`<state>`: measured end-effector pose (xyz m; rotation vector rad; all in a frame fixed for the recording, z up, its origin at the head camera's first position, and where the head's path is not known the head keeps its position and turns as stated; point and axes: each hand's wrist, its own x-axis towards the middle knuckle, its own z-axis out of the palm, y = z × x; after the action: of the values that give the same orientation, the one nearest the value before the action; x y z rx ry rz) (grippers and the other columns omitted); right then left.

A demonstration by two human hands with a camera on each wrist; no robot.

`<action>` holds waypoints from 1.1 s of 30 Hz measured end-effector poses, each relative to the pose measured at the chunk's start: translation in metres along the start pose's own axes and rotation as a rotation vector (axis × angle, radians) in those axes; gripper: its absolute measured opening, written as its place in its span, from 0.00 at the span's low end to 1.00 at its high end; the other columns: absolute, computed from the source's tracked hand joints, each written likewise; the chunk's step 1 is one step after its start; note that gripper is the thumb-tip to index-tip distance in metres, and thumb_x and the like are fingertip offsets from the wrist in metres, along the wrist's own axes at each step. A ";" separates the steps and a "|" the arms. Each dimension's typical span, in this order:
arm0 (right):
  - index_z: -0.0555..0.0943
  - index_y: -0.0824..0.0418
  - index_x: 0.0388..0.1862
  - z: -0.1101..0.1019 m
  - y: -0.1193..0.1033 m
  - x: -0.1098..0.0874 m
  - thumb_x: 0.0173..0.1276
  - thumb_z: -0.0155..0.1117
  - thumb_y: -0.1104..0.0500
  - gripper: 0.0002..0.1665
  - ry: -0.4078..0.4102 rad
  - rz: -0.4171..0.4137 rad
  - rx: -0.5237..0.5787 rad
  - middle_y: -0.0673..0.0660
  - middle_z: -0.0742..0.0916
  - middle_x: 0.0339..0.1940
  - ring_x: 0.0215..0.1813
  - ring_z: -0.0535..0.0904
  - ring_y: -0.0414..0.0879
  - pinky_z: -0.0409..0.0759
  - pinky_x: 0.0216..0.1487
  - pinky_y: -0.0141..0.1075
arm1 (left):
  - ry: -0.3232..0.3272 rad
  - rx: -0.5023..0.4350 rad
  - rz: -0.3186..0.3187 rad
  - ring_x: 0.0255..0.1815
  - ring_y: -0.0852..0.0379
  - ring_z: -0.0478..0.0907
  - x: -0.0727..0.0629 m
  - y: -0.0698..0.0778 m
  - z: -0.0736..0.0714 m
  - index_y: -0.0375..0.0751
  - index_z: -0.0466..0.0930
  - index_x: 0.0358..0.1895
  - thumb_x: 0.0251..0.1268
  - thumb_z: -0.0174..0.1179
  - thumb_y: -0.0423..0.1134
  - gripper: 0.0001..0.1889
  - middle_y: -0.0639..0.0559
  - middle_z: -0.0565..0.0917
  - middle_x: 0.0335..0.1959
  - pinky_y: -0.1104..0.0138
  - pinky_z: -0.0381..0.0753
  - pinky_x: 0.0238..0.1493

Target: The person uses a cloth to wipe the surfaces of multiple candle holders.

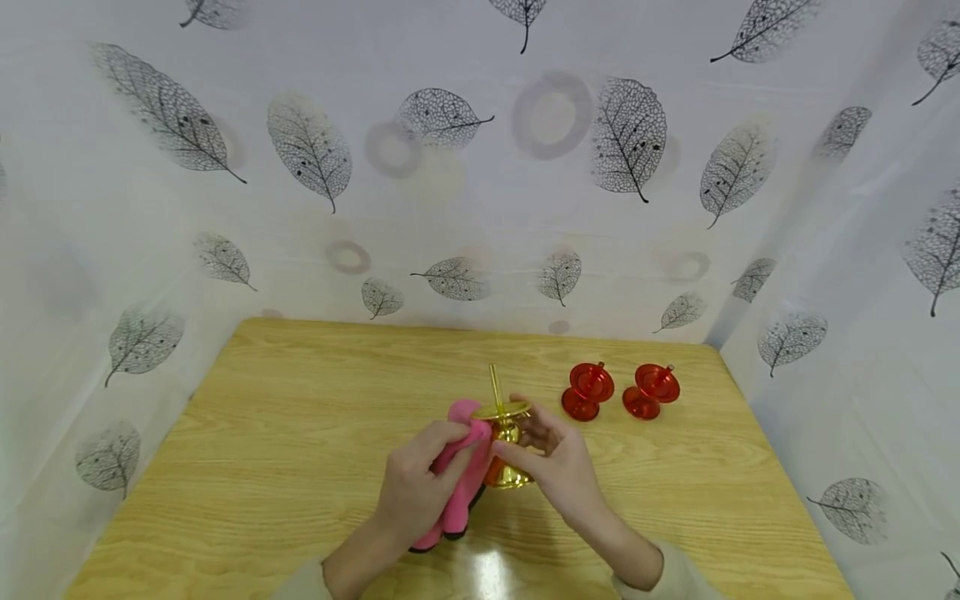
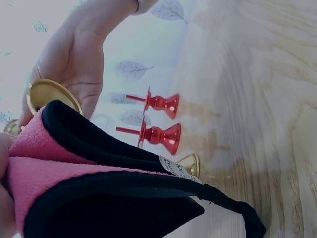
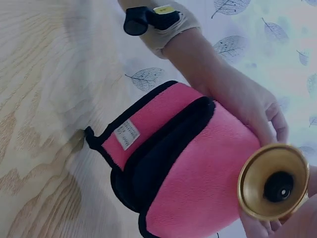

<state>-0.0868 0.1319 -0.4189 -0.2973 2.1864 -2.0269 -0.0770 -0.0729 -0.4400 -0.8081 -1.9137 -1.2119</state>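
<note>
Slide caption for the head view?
Left hand holding a pink cloth beside a spiked gold stand in the right hand; two red stands farther back on the wooden table.

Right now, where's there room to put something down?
The pale wooden table is bare between its left edge and the left grip, and in front of two shiny red stands, right of the right grip. It's crowded mid-front, where those grips hold a fuzzy pink cloth with black edging and a shiny gold stand.
</note>
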 end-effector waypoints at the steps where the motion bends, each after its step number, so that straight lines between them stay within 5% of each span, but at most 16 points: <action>1: 0.73 0.67 0.75 -0.001 -0.001 0.000 0.70 0.73 0.65 0.36 -0.017 0.011 0.032 0.69 0.87 0.60 0.47 0.87 0.40 0.89 0.47 0.29 | -0.002 0.004 -0.006 0.36 0.49 0.91 0.000 0.000 0.000 0.35 0.83 0.41 0.59 0.73 0.23 0.11 0.45 0.90 0.35 0.75 0.89 0.47; 6: 0.70 0.71 0.76 -0.003 -0.003 0.000 0.71 0.70 0.66 0.37 -0.063 0.093 0.156 0.67 0.83 0.71 0.54 0.89 0.41 0.89 0.55 0.31 | -0.007 0.021 -0.026 0.37 0.49 0.92 0.000 0.000 0.000 0.36 0.84 0.41 0.51 0.75 0.19 0.16 0.45 0.90 0.35 0.75 0.89 0.46; 9: 0.70 0.70 0.77 -0.003 -0.004 -0.001 0.70 0.71 0.66 0.38 -0.058 0.093 0.131 0.68 0.83 0.70 0.53 0.88 0.41 0.89 0.54 0.31 | -0.004 0.018 -0.026 0.36 0.49 0.91 0.000 0.001 0.000 0.36 0.84 0.41 0.52 0.75 0.19 0.15 0.45 0.90 0.35 0.75 0.90 0.46; 18: 0.70 0.60 0.79 -0.001 -0.003 -0.001 0.69 0.74 0.65 0.41 -0.005 -0.081 -0.109 0.69 0.90 0.51 0.43 0.87 0.39 0.90 0.44 0.32 | 0.002 -0.006 0.007 0.35 0.53 0.90 0.004 0.005 -0.002 0.38 0.84 0.40 0.65 0.72 0.27 0.06 0.48 0.90 0.35 0.75 0.89 0.45; 25: 0.69 0.66 0.79 -0.005 -0.008 -0.003 0.65 0.78 0.63 0.46 0.076 -0.180 -0.331 0.59 0.93 0.44 0.45 0.88 0.39 0.88 0.47 0.30 | -0.001 -0.001 0.021 0.33 0.56 0.89 0.000 0.002 -0.004 0.38 0.85 0.41 0.68 0.71 0.30 0.04 0.49 0.90 0.34 0.75 0.89 0.42; 33: 0.83 0.61 0.62 -0.017 -0.014 -0.005 0.56 0.85 0.64 0.33 0.151 -0.221 -0.460 0.53 0.93 0.41 0.43 0.88 0.37 0.90 0.45 0.31 | -0.021 -0.027 0.022 0.36 0.52 0.91 -0.006 0.000 -0.010 0.36 0.86 0.43 0.71 0.69 0.32 0.04 0.46 0.91 0.36 0.76 0.89 0.49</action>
<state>-0.0857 0.1488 -0.4039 -0.4673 2.8164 -1.6601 -0.0716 -0.0831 -0.4415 -0.8575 -1.9042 -1.2222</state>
